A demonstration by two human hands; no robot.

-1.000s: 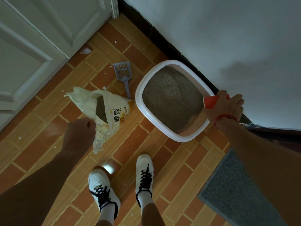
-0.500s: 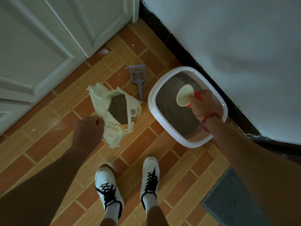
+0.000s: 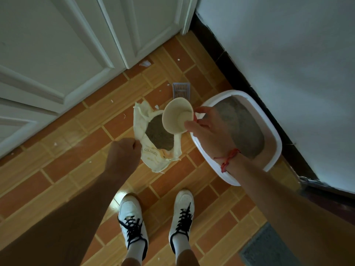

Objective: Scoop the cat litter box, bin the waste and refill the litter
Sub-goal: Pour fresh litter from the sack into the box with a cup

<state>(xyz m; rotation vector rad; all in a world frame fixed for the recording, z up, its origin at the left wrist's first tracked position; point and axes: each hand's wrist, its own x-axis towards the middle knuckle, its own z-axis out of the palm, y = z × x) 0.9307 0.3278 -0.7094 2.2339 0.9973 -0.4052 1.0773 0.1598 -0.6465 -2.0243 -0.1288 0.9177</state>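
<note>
A white litter box (image 3: 274, 137) with grey litter stands on the tiled floor against the wall at the right. My right hand (image 3: 209, 129) holds a red paper cup (image 3: 177, 115), its empty cream inside facing me, above the open mouth of a pale yellow litter bag (image 3: 153, 150). My left hand (image 3: 124, 152) pinches the bag's left edge and keeps it open; dark litter shows inside. A grey slotted scoop (image 3: 181, 90) lies on the floor behind the cup, its handle hidden.
White panelled doors (image 3: 76, 45) fill the upper left. A white wall with a dark skirting runs down the right. A grey mat (image 3: 269, 250) lies at the lower right. My two white shoes (image 3: 155, 217) stand below the bag. Small white scraps dot the floor.
My right hand has carried the cup leftward from over the litter box to above the bag's mouth. My left hand keeps its hold on the bag.
</note>
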